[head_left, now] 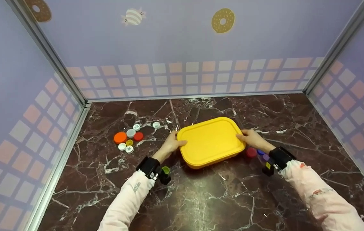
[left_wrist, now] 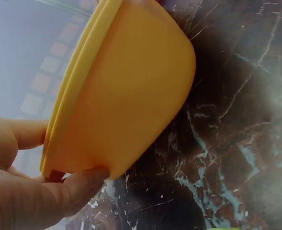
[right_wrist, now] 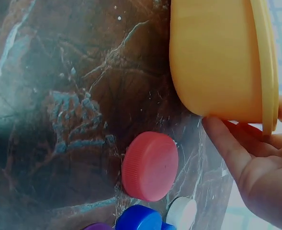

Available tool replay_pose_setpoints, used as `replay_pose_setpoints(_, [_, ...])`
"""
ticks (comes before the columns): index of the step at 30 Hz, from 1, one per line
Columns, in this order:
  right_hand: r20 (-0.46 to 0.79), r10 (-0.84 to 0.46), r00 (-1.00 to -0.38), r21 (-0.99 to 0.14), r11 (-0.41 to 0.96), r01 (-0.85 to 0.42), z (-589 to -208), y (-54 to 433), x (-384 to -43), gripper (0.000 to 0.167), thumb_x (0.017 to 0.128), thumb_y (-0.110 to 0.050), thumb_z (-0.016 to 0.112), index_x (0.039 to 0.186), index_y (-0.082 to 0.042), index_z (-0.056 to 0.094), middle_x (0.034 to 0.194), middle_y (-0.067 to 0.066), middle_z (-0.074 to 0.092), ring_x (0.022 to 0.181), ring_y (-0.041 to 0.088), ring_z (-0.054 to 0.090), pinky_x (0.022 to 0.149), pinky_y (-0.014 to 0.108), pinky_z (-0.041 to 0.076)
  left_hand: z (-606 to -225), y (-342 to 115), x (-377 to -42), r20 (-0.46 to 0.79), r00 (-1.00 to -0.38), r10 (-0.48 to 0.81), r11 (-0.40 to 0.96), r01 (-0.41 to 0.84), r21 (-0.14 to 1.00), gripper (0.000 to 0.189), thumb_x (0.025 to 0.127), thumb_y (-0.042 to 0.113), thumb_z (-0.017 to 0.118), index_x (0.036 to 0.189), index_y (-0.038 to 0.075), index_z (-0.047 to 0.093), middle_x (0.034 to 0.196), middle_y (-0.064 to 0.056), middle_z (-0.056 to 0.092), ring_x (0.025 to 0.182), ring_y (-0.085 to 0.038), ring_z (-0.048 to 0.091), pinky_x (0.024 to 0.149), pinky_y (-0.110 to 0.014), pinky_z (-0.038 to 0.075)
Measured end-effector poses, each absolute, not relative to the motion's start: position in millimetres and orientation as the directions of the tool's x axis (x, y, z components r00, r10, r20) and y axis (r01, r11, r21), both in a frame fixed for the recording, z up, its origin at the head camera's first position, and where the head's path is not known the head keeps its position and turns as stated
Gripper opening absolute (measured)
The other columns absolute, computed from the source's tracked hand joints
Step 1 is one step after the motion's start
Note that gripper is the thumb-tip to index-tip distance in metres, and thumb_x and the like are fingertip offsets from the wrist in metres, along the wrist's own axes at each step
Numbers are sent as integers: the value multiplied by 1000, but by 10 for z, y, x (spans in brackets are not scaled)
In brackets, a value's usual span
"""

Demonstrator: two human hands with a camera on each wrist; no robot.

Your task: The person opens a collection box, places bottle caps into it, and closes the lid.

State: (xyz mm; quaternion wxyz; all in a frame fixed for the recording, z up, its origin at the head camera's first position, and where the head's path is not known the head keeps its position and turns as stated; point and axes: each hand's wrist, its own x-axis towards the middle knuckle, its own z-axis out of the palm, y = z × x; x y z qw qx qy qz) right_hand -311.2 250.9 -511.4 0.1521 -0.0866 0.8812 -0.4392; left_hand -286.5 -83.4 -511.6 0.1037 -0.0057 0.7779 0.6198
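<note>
A yellow lidded plastic box (head_left: 212, 141) is in the middle of the head view, turned a little askew. The left hand (head_left: 173, 143) grips its left end, thumb on top of the lid (head_left: 210, 138). At the opposite end the right hand (head_left: 253, 139) holds it the same way, fingers below the rim. Both wrist views show fingertips against the lower side of the box. Whether its base touches the table cannot be told. Close by the right hand lie a red bottle cap (right_wrist: 150, 166), a blue cap (right_wrist: 138, 219) and a white cap (right_wrist: 182, 213).
Several loose caps, among them an orange cap (head_left: 120, 138) and a red one (head_left: 138, 136), lie on the left of the dark marbled table (head_left: 207, 195). A green cap (head_left: 165, 170) sits beside the left wrist. Patterned panels (head_left: 182, 48) enclose the back and both sides.
</note>
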Motion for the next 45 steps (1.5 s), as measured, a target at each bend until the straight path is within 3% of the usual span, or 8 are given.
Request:
replay_pose_setpoints(6, [-199,-310,-930,-806,592,-25,-5096,2521,-3030,33,94,-16,48,111,12,52,72,5,56,61,12,52,58,29,46,-5119,-828,-2731,-147,-978,148,190,-118,975,35,76,-5,61,102,-8,37,89,-16,49,66,-19,53,61,-28,48])
replay_pose_setpoints(11, [-193,-333,-923,-798,600,-49,-5112,2521,-2964,30,94,-16,48,107,10,54,69,4,54,58,12,51,58,33,46,-5137,-831,-2703,-171,-973,155,215,-136,967,35,77,-5,61,102,-9,37,91,-17,48,68,-20,54,63,-29,49])
replay_pose_setpoints(16, [-174,-321,-931,-764,641,-78,-5092,2523,-2968,33,94,-22,49,108,7,55,72,4,55,61,14,51,57,31,44,-5094,-866,-2726,-158,-977,141,355,-99,930,37,77,4,65,103,-8,42,91,-15,50,76,-24,53,66,-28,47])
replay_pose_setpoints(19, [-160,-313,-936,-710,695,-111,-5040,2530,-2970,44,94,-28,48,117,9,50,87,14,59,74,22,56,66,34,45,-5060,-900,-2728,-167,-978,121,452,-95,887,37,80,16,66,100,-5,43,85,-13,50,73,-29,56,61,-32,48])
replay_pose_setpoints(24, [-49,-300,-953,-630,749,-203,-4977,2514,-2952,52,94,-28,49,124,14,42,116,30,49,102,36,50,84,46,40,-5020,-951,-2671,-244,-964,107,516,-156,842,32,86,29,61,88,2,43,74,-17,54,57,-30,60,55,-42,51])
replay_pose_setpoints(32, [55,-292,-955,-574,773,-270,-4960,2425,-2944,42,91,-19,54,118,14,47,109,29,49,96,37,50,80,47,41,-5032,-983,-2563,-351,-916,195,571,-185,800,40,88,41,54,78,2,55,64,-14,61,40,-14,50,40,-27,45])
replay_pose_setpoints(39, [224,-334,-916,-491,773,-402,-4940,2342,-2869,33,87,-12,59,111,10,52,108,25,49,99,36,47,83,45,38,-5023,-975,-2523,-292,-930,224,544,-130,829,41,88,36,56,67,0,58,52,-10,58,33,-11,43,33,-23,32])
replay_pose_setpoints(45, [352,-417,-838,-419,730,-540,-4854,2225,-2802,24,87,-10,59,104,6,55,110,22,49,100,36,43,84,45,36,-4984,-957,-2497,-242,-950,198,610,-74,789,42,86,32,58,65,-4,63,45,-7,54,32,-12,45,34,-28,40])
